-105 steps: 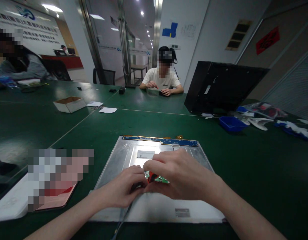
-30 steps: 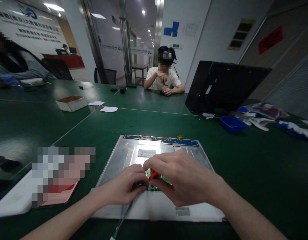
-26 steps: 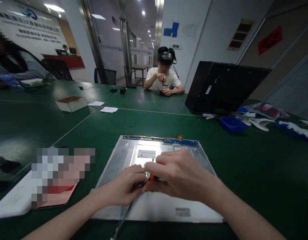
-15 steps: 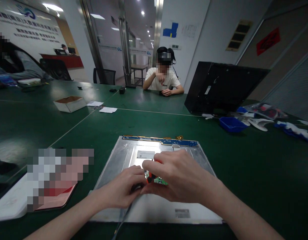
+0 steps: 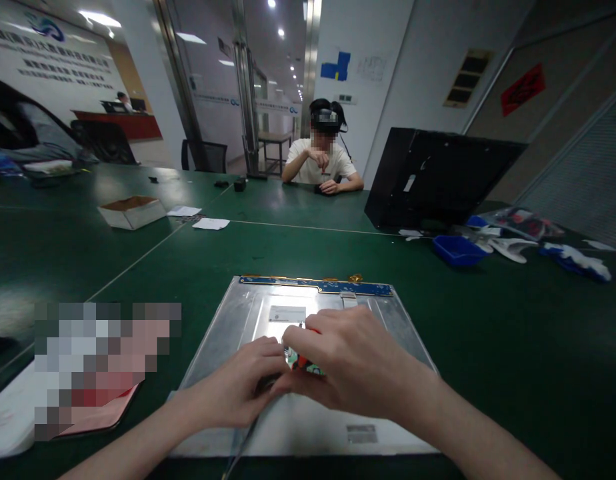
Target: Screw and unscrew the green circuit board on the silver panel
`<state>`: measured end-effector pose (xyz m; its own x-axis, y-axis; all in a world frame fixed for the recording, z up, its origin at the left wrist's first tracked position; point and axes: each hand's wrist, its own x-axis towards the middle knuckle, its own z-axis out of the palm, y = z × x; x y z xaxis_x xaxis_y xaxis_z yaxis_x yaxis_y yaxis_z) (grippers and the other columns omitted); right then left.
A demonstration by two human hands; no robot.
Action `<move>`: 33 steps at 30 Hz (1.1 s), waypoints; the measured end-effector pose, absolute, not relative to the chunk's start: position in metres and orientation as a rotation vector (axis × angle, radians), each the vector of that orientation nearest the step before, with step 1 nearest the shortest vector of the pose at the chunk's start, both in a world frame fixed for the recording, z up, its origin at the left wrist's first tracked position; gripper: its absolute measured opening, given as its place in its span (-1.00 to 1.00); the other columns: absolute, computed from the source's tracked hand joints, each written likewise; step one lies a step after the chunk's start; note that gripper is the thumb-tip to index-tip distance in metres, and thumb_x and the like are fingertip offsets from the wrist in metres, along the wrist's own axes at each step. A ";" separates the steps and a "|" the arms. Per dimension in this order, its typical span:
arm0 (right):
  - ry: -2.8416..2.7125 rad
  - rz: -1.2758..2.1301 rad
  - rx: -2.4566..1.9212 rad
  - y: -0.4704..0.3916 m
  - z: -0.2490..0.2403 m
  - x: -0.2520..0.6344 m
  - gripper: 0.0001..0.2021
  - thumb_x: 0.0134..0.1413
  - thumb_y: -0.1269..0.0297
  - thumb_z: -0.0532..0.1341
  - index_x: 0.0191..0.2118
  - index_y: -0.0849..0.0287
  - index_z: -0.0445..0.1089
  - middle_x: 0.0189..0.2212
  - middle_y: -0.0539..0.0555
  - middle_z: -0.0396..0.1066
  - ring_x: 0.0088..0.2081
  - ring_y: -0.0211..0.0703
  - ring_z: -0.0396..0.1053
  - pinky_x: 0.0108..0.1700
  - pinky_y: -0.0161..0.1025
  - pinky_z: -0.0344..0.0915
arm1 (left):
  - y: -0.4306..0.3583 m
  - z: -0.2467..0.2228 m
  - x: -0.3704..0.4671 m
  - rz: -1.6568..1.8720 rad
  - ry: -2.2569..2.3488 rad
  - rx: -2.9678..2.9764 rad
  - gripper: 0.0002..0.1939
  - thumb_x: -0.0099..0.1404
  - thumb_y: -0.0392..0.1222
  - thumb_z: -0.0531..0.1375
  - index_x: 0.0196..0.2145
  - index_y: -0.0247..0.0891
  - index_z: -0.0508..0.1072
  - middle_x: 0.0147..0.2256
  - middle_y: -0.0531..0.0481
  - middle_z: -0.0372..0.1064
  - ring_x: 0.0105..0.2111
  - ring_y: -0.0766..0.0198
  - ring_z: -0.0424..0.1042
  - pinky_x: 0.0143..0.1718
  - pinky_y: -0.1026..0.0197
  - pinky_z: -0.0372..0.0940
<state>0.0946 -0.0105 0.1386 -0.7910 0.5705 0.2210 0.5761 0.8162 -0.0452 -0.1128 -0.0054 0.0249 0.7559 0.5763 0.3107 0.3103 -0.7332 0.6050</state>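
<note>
The silvery back of a flat display panel [image 5: 223,333] lies in front of me, with a narrow blue circuit strip [image 5: 308,285] along its far edge. Over its middle, my right hand [image 5: 358,357] is closed around a small tool with a red-and-black handle [image 5: 301,363]; its tip is hidden. My left hand [image 5: 243,380] touches the right fingertips, its fingers closed on a dark cable [image 5: 245,443] that runs down past the panel's near edge. Bits of a green circuit board [image 5: 315,369] show between the hands, mostly covered by the fingers.
Left of the panel lie a white item [image 5: 11,413] and a pink one [image 5: 101,417], partly blurred out. Farther off are an open box [image 5: 133,217], papers [image 5: 211,224], a blue tray [image 5: 458,251] and a standing black panel [image 5: 443,177]. A person [image 5: 323,157] sits opposite.
The view has shifted slightly, so the far things sit a little farther left. Both hands stay together over the panel in nearly the same pose.
</note>
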 end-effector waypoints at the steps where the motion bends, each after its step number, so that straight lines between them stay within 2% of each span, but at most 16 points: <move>1: -2.776 -0.048 -0.889 -0.011 0.138 0.094 -0.82 0.27 0.11 0.02 -0.26 0.09 0.21 -0.47 -0.03 0.35 -0.48 -0.23 0.21 -0.50 -0.23 -0.17 | -0.006 0.025 -0.113 0.669 0.672 2.419 -0.79 0.25 -0.40 0.07 -0.20 -0.21 0.37 -0.23 -0.04 0.38 -0.23 0.16 0.35 -0.19 0.13 0.26; 3: -2.776 -0.015 -0.874 -0.012 0.139 0.094 -0.88 0.27 0.21 0.02 -0.25 0.10 0.20 -0.43 -0.03 0.37 -0.46 -0.24 0.23 -0.50 -0.23 -0.15 | -0.006 0.027 -0.113 0.670 0.688 2.413 -0.77 0.23 -0.41 0.08 -0.19 -0.19 0.38 -0.22 -0.03 0.37 -0.22 0.16 0.35 -0.17 0.12 0.26; 6: -2.780 0.096 -0.837 -0.013 0.143 0.094 -0.94 0.17 0.32 0.08 -0.22 0.13 0.18 -0.35 -0.02 0.40 -0.43 -0.25 0.24 -0.50 -0.24 -0.12 | -0.007 0.027 -0.114 0.652 0.698 2.402 -0.75 0.22 -0.42 0.09 -0.17 -0.19 0.39 -0.20 -0.04 0.37 -0.18 0.14 0.35 -0.15 0.11 0.26; 12: -2.796 -0.011 -0.890 -0.011 0.140 0.095 -0.77 0.26 0.03 0.03 -0.25 0.08 0.20 -0.48 -0.05 0.37 -0.50 -0.23 0.22 -0.51 -0.23 -0.17 | -0.006 0.027 -0.114 0.624 0.701 2.426 -0.83 0.26 -0.35 0.09 -0.20 -0.23 0.39 -0.20 -0.05 0.38 -0.22 0.15 0.35 -0.18 0.12 0.27; 14: -2.794 -0.025 -0.901 -0.012 0.140 0.095 -0.82 0.28 0.11 0.01 -0.24 0.08 0.21 -0.49 -0.04 0.37 -0.49 -0.23 0.22 -0.50 -0.23 -0.17 | -0.006 0.028 -0.113 0.634 0.697 2.434 -0.81 0.24 -0.38 0.09 -0.19 -0.23 0.38 -0.21 -0.05 0.38 -0.22 0.15 0.35 -0.17 0.12 0.26; 16: -2.788 0.040 -0.888 -0.013 0.142 0.095 -0.93 0.22 0.25 0.06 -0.23 0.11 0.21 -0.43 -0.03 0.39 -0.46 -0.24 0.23 -0.50 -0.24 -0.14 | -0.005 0.030 -0.113 0.636 0.683 2.437 -0.79 0.21 -0.41 0.10 -0.20 -0.22 0.38 -0.23 -0.04 0.38 -0.23 0.16 0.35 -0.19 0.13 0.26; 18: -2.792 0.138 -0.846 -0.014 0.145 0.096 -0.88 0.11 0.34 0.11 -0.21 0.13 0.20 -0.36 -0.02 0.40 -0.43 -0.25 0.24 -0.50 -0.25 -0.11 | -0.005 0.030 -0.113 0.619 0.676 2.430 -0.79 0.20 -0.41 0.10 -0.21 -0.22 0.38 -0.25 -0.03 0.39 -0.24 0.16 0.35 -0.21 0.14 0.26; 21: -2.812 0.187 -0.791 -0.013 0.145 0.097 -0.83 0.12 0.20 0.16 -0.21 0.10 0.20 -0.36 -0.03 0.39 -0.42 -0.24 0.24 -0.49 -0.26 -0.10 | -0.006 0.027 -0.114 0.618 0.689 2.403 -0.81 0.21 -0.39 0.10 -0.22 -0.22 0.38 -0.23 -0.03 0.39 -0.23 0.16 0.35 -0.20 0.14 0.25; 24: -2.794 0.084 -0.833 -0.012 0.140 0.096 -0.75 0.21 0.00 0.08 -0.27 0.09 0.23 -0.47 -0.05 0.37 -0.48 -0.24 0.22 -0.50 -0.24 -0.15 | -0.006 0.024 -0.113 0.624 0.689 2.398 -0.83 0.24 -0.37 0.10 -0.21 -0.22 0.38 -0.22 -0.04 0.38 -0.22 0.16 0.35 -0.20 0.14 0.24; 27: -2.779 0.028 -0.872 -0.011 0.139 0.096 -0.84 0.27 0.16 0.03 -0.26 0.10 0.24 -0.49 -0.05 0.36 -0.50 -0.25 0.20 -0.50 -0.23 -0.17 | -0.006 0.025 -0.113 0.634 0.682 2.394 -0.79 0.25 -0.39 0.09 -0.18 -0.21 0.37 -0.23 -0.03 0.37 -0.22 0.17 0.35 -0.17 0.13 0.24; 29: -2.773 0.127 -0.852 -0.011 0.142 0.097 -0.92 0.18 0.28 0.08 -0.21 0.13 0.23 -0.42 -0.03 0.39 -0.46 -0.26 0.23 -0.50 -0.25 -0.12 | -0.005 0.026 -0.113 0.620 0.684 2.389 -0.76 0.22 -0.41 0.10 -0.16 -0.20 0.37 -0.22 -0.03 0.37 -0.20 0.16 0.34 -0.16 0.13 0.24; 31: -2.770 0.273 -0.810 -0.012 0.147 0.098 -0.82 0.04 0.36 0.14 -0.19 0.16 0.22 -0.35 -0.01 0.40 -0.42 -0.28 0.24 -0.49 -0.28 -0.06 | -0.005 0.027 -0.114 0.580 0.705 2.393 -0.77 0.22 -0.40 0.11 -0.18 -0.21 0.38 -0.21 -0.03 0.37 -0.21 0.16 0.34 -0.17 0.13 0.25; 33: -2.778 0.338 -0.783 -0.012 0.149 0.099 -0.79 -0.01 0.36 0.17 -0.19 0.15 0.20 -0.34 -0.01 0.39 -0.42 -0.28 0.23 -0.49 -0.29 -0.04 | -0.005 0.026 -0.115 0.553 0.731 2.404 -0.81 0.23 -0.37 0.11 -0.20 -0.23 0.39 -0.22 -0.04 0.37 -0.22 0.15 0.33 -0.18 0.12 0.25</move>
<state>0.0989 -0.0122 0.1494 -0.8292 0.5354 0.1608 0.4811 0.8299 -0.2824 -0.1149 -0.0051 0.0259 0.7660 0.6051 0.2172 0.3737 -0.6939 0.6155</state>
